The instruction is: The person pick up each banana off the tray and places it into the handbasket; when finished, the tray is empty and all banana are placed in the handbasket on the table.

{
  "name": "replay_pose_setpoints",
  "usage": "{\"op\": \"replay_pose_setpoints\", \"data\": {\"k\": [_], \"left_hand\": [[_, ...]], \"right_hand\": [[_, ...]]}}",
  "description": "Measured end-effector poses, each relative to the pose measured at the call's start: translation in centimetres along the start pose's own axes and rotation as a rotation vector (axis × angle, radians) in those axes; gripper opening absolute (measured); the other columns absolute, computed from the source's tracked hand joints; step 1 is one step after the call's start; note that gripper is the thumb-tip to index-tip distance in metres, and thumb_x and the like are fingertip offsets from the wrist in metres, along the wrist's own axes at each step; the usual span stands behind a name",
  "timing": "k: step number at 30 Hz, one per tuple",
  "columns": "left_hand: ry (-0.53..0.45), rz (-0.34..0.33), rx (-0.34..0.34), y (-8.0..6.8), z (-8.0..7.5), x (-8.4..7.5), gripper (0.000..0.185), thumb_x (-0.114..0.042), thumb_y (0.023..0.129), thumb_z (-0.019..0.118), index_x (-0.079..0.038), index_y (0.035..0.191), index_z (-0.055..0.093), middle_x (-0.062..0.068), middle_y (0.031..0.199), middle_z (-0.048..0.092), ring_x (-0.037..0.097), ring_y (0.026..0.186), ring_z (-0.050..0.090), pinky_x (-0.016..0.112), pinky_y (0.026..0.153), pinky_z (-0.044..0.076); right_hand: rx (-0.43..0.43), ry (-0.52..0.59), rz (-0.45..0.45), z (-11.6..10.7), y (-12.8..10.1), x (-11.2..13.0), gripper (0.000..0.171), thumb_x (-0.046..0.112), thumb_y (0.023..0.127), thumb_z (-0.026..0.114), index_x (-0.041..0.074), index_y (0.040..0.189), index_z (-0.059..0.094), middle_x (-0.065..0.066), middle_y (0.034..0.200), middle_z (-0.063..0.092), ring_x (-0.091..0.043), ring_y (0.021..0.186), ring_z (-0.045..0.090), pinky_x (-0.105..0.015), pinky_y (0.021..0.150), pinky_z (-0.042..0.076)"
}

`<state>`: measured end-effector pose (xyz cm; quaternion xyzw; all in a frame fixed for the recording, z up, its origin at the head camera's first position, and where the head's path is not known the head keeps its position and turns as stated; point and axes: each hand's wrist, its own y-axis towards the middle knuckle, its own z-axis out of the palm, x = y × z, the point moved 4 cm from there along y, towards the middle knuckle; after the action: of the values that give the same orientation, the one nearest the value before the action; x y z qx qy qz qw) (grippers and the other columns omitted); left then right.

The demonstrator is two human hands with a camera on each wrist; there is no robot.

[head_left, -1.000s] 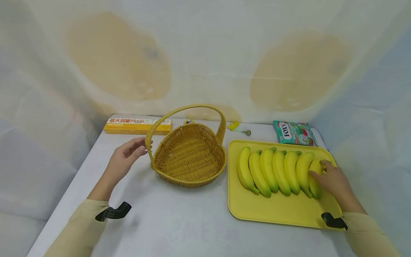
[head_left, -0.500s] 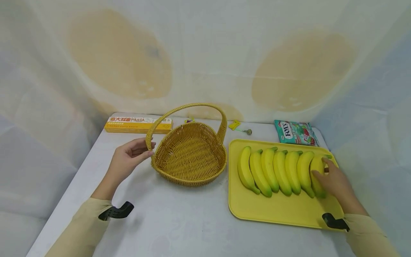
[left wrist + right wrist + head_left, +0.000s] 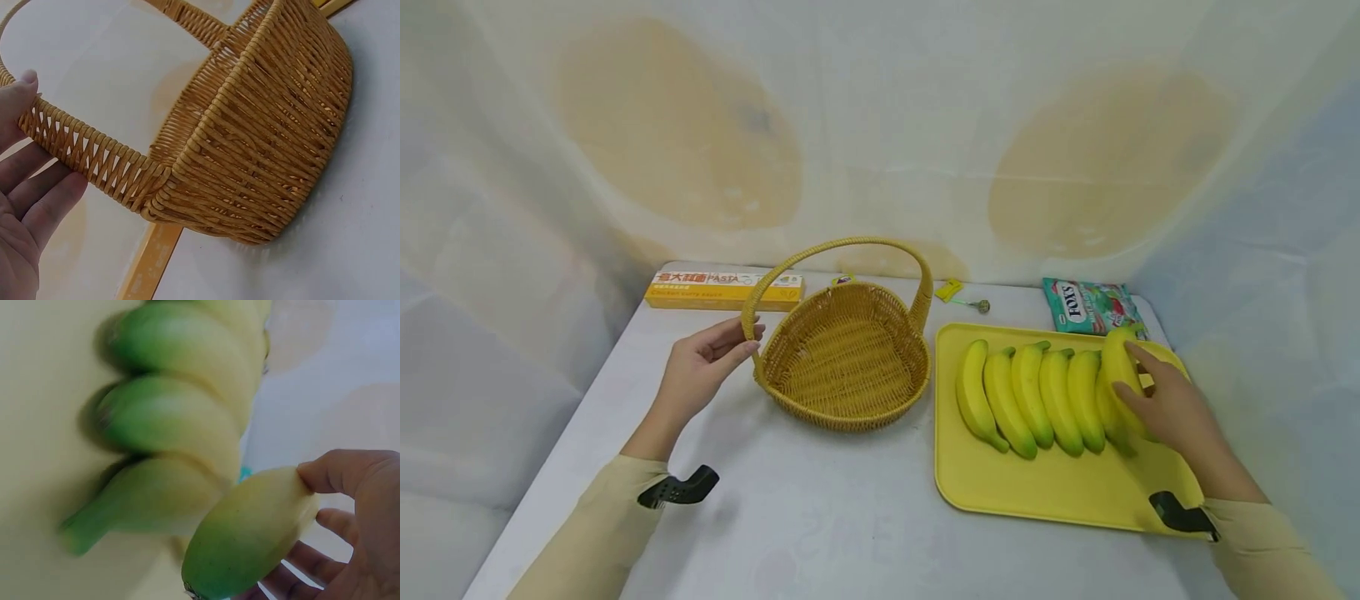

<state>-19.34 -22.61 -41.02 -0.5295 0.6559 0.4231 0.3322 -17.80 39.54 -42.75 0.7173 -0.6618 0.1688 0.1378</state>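
In the head view my left hand point(image 3: 700, 367) grips the left side of the handle of a woven wicker basket point(image 3: 842, 421). The left wrist view shows the thumb on one side of the handle point(image 3: 94, 150) and fingertips on the other. Nothing lies in the basket. My right hand point(image 3: 1176, 412) pinches a yellow banana with a green end point(image 3: 250, 534) between thumb and fingers, lifted above the right end of a yellow tray point(image 3: 1037, 487). Several more bananas point(image 3: 1056, 400) lie side by side on that tray; the rightmost is partly hidden by the held one.
A pasta box point(image 3: 722, 290) lies behind the basket at the left. Behind the tray is a green candy bag point(image 3: 1093, 307). A small yellow tag point(image 3: 948, 290) and a small round-headed item point(image 3: 981, 306) lie between them. White sheeting walls enclose the table.
My right hand has taken hold of the rightmost banana and raised it off the tray, up and slightly left. My left hand has closed in on the basket handle.
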Motion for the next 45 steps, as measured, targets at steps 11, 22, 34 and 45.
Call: {"op": "replay_pose_setpoints", "data": {"k": [11,22,34,45], "left_hand": [[-0.013,-0.014,-0.016,-0.2,0.1,0.1,0.051,-0.029,0.099,0.069,-0.007,0.143,0.059,0.009,0.126,0.071,0.013,0.115,0.068,0.018,0.093,0.052],[-0.028,0.000,-0.019,-0.2,0.3,0.3,0.051,-0.031,0.099,0.070,-0.009,0.144,0.059,0.008,0.125,0.071,0.015,0.114,0.068,0.019,0.093,0.053],[-0.080,-0.009,-0.007,0.1,0.2,1.1,0.048,-0.029,0.097,0.072,-0.009,0.140,0.063,0.012,0.123,0.072,0.009,0.110,0.069,0.020,0.090,0.055],[-0.054,-0.011,-0.007,0.2,0.0,0.9,0.049,-0.030,0.097,0.072,-0.009,0.140,0.063,0.013,0.122,0.072,0.010,0.109,0.070,0.019,0.090,0.055]], "right_hand": [[0.094,0.059,-0.166,0.1,0.9,7.9,0.070,0.031,0.104,0.061,0.010,0.162,0.027,-0.029,0.145,0.046,-0.038,0.100,0.062,-0.039,0.068,0.054],[0.239,0.175,-0.337,0.5,1.4,15.5,0.064,0.033,0.103,0.063,0.021,0.160,0.035,-0.012,0.152,0.047,-0.021,0.100,0.060,-0.037,0.079,0.056],[0.375,0.213,-0.531,1.5,3.2,22.9,0.061,0.035,0.102,0.064,0.029,0.158,0.039,-0.003,0.148,0.052,-0.015,0.108,0.062,-0.035,0.085,0.057],[0.552,0.308,-0.442,6.8,8.0,29.0,0.065,0.033,0.102,0.064,0.028,0.160,0.034,-0.010,0.145,0.053,-0.028,0.122,0.061,-0.044,0.098,0.053]]}}
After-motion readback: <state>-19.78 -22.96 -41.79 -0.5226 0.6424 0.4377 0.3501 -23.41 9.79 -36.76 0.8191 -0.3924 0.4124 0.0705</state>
